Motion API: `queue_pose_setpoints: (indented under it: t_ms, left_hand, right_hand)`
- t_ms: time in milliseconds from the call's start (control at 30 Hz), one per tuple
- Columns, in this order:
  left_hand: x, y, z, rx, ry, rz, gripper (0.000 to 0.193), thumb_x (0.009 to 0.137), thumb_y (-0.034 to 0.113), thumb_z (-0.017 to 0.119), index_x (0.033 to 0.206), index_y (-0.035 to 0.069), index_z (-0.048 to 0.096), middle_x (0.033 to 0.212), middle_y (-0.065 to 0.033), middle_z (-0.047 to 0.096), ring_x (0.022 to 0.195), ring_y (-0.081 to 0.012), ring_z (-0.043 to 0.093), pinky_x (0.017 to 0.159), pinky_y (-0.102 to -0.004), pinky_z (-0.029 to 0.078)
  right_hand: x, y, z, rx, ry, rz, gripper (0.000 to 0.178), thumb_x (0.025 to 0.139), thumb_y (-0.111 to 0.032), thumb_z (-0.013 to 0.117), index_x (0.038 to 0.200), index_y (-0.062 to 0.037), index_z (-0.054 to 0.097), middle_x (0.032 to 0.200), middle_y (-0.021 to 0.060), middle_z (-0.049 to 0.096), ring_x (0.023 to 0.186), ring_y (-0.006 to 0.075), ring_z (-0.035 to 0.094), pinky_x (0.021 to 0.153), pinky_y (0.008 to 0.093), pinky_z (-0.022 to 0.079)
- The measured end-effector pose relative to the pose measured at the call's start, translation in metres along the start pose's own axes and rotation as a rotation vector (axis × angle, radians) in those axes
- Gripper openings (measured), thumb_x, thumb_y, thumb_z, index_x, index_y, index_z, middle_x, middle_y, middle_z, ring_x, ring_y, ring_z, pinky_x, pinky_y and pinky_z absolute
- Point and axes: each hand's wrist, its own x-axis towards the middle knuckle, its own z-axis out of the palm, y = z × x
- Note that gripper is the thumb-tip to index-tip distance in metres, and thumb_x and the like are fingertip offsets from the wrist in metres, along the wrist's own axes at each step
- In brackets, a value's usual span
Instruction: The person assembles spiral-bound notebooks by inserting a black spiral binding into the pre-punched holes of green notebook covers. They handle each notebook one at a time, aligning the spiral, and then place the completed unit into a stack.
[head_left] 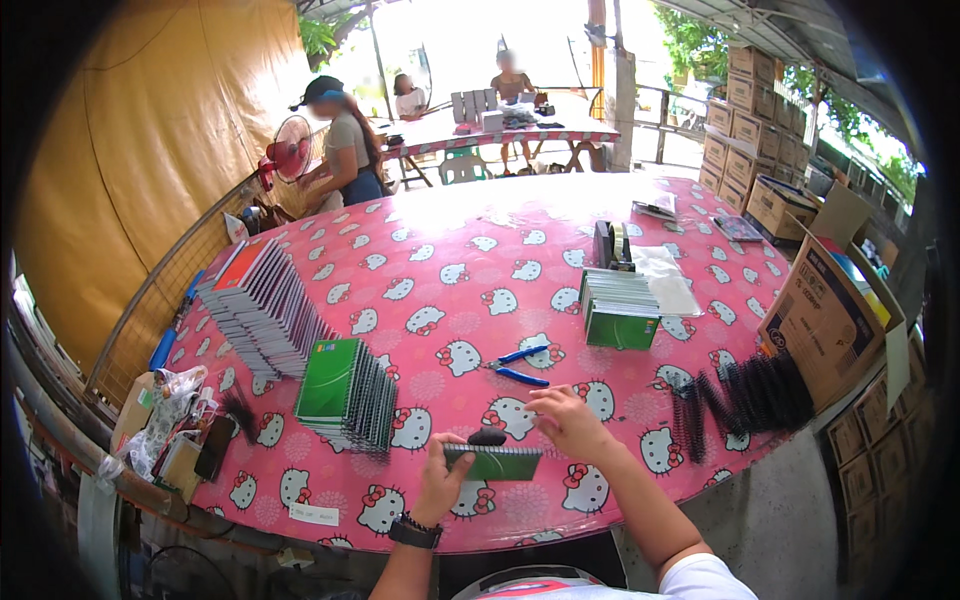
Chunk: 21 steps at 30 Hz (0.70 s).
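Observation:
My left hand (440, 485) grips a green spiral notebook (500, 465) by its left end, thumb on the cover. Its wire-bound edge faces away from me. A small dark oval thing (487, 437) shows just beyond that edge; I cannot make out what it is. My right hand (572, 425) hovers to the right of the notebook, fingers apart and holding nothing visible. Farther off lie blue-handled pliers (522, 376), their handles spread. A stack of green spiral notebooks (340, 390) stands left of my left hand.
A tall notebook stack (265, 310) rises at left. Green-covered pads (620, 315) and a tape dispenser (612, 246) sit at right, near black binding coils (750, 395) and an open carton (825, 315). A person (350, 150) stands beyond the table's left side; others sit farther back.

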Motion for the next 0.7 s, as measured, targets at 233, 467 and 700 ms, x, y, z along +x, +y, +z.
queue_pose_setpoints:
  t_ms: [233, 467, 700]
  left_hand:
    - [0.012, 0.039, 0.000, -0.237, 0.008, 0.069, 0.017, 0.086, 0.005, 0.068, 0.099, 0.000, 0.059, 0.089, -0.0046, 0.065, 0.079, -0.0084, 0.060, 0.068, -0.0219, 0.050]
    - [-0.008, 0.059, 0.001, -0.437, 0.117, -0.006, 0.015, 0.085, 0.004, 0.067, 0.099, -0.001, 0.064, 0.089, -0.0051, 0.067, 0.077, -0.0079, 0.062, 0.066, -0.0228, 0.052]
    - [-0.011, 0.062, 0.005, -0.428, 0.125, 0.024, 0.012, 0.085, 0.001, 0.067, 0.097, -0.002, 0.065, 0.089, -0.0059, 0.067, 0.078, -0.0079, 0.062, 0.069, -0.0217, 0.051]
  right_hand:
    - [0.015, -0.096, 0.016, 0.156, 0.143, -0.175, 0.031, 0.075, -0.009, 0.073, 0.103, -0.0046, 0.063, 0.093, 0.0093, 0.065, 0.086, 0.0276, 0.063, 0.076, 0.0372, 0.050]
    - [0.011, -0.101, 0.006, 0.288, 0.018, -0.101, 0.027, 0.081, -0.011, 0.068, 0.105, -0.0029, 0.059, 0.093, 0.0125, 0.059, 0.086, 0.0298, 0.059, 0.074, 0.0375, 0.050]
    - [0.008, -0.104, 0.007, 0.424, 0.057, -0.063, 0.022, 0.084, -0.010, 0.064, 0.105, -0.0048, 0.061, 0.093, 0.0131, 0.058, 0.083, 0.0286, 0.060, 0.070, 0.0364, 0.050]
